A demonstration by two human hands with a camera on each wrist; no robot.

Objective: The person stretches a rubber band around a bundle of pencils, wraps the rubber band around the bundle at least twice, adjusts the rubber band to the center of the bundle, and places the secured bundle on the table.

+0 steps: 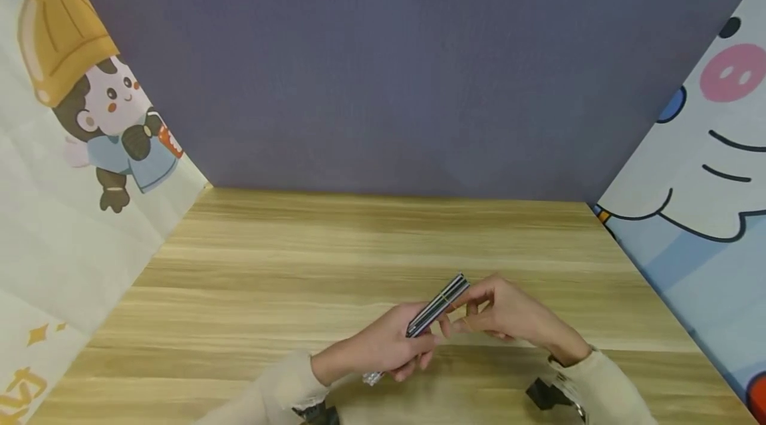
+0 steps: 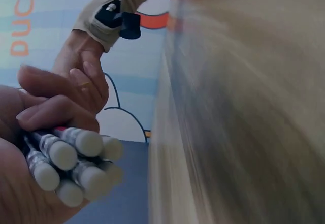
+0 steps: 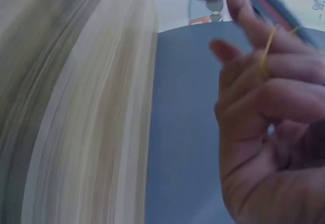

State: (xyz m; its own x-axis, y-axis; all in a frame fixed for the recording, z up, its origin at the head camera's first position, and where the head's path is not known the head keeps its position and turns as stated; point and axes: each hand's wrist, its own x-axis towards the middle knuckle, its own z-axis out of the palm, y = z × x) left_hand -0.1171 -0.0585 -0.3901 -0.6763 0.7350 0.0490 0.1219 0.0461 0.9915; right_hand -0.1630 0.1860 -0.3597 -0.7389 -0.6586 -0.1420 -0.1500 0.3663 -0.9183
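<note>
My left hand (image 1: 391, 338) grips a bundle of several pencils (image 1: 439, 305), tilted up toward the right above the table. In the left wrist view their white eraser ends (image 2: 89, 141) cluster together below the curled fingers. A thin yellow rubber band (image 3: 267, 54) runs across the fingers of my right hand (image 1: 514, 312), which are bent and hold it. Another stretch of the band shows against the pencils in the right wrist view. The right hand is close beside the far half of the bundle. How the band loops around the pencils is partly hidden.
Below both hands lies a wood-grain table (image 1: 287, 265). A dark grey-blue panel (image 1: 407, 79) rises at its back edge. Cartoon-printed sheets flank it, one on the left (image 1: 36, 212) and one on the right (image 1: 688, 279). Dark camera mounts sit at both wrists.
</note>
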